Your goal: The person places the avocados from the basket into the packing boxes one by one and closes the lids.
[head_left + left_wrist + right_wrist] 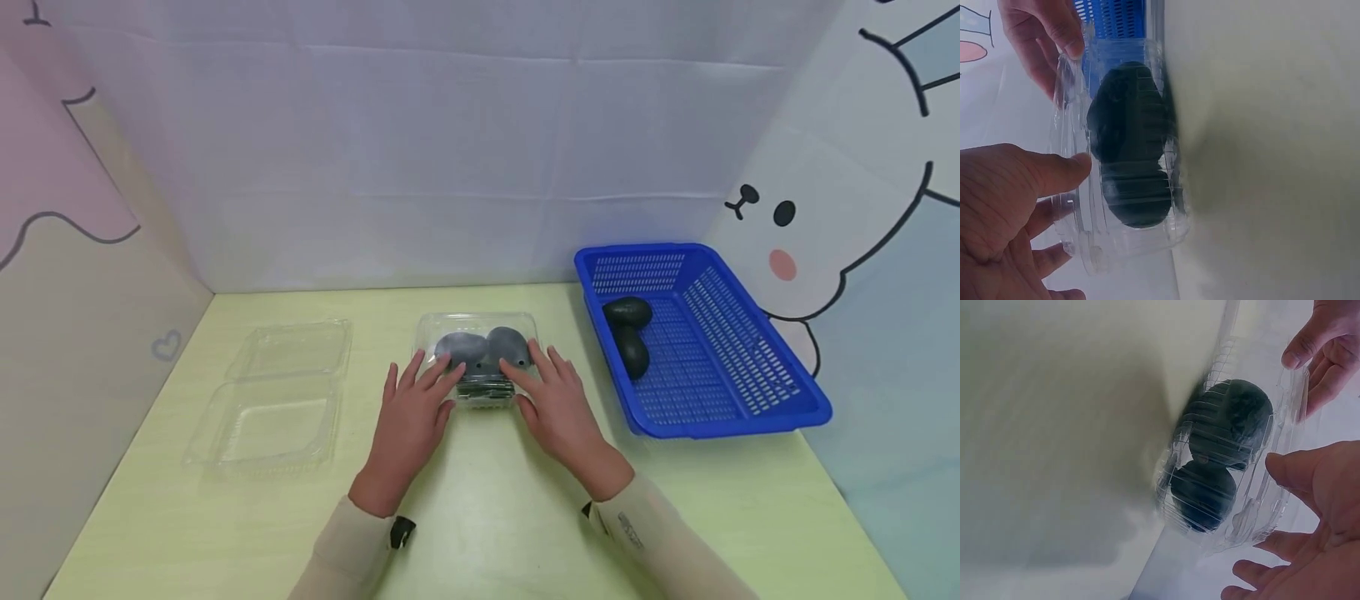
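Note:
A closed clear plastic clamshell box stands on the table with dark green avocados inside. Both hands lie over its lid from the near side, fingers spread. The fingertips of my left hand touch the lid's left part, its thumb at the near rim. On the right part rest the fingers of my right hand, with the thumb likewise by the near rim. In the left wrist view, two avocados show through the ribbed wall. The right wrist view shows the thumb against the rim of the lid.
A blue perforated basket stands at the right, holding two avocados along its left side. To the left lies an open clear clamshell box. A white cloth wall rises behind the table.

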A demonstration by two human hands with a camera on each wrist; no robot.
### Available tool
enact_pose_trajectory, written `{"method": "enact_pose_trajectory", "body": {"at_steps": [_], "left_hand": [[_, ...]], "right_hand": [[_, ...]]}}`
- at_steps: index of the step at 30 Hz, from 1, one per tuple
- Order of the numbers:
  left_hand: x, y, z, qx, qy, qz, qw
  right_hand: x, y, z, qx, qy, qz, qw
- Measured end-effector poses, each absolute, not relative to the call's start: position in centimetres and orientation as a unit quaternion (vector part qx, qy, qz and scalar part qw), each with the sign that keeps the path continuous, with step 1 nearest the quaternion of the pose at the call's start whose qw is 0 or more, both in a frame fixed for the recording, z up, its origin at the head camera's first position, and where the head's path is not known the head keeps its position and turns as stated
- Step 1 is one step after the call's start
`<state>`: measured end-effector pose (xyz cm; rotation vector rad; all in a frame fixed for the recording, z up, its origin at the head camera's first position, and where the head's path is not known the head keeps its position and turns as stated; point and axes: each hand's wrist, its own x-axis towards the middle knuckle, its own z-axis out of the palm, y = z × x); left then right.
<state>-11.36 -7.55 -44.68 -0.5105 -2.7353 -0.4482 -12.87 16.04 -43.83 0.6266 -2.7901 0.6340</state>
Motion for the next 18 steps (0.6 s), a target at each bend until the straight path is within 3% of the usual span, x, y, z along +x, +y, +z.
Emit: {"method": "enact_pose_trajectory", "body": {"at_steps": [18], "left_hand": [[-15.7, -6.7, -44.4, -0.136, -0.967, -0.181, 0.120]], "right_hand": [[-17.7, 15.1, -43.3, 0.163, -0.968, 0.188, 0.045]]}}
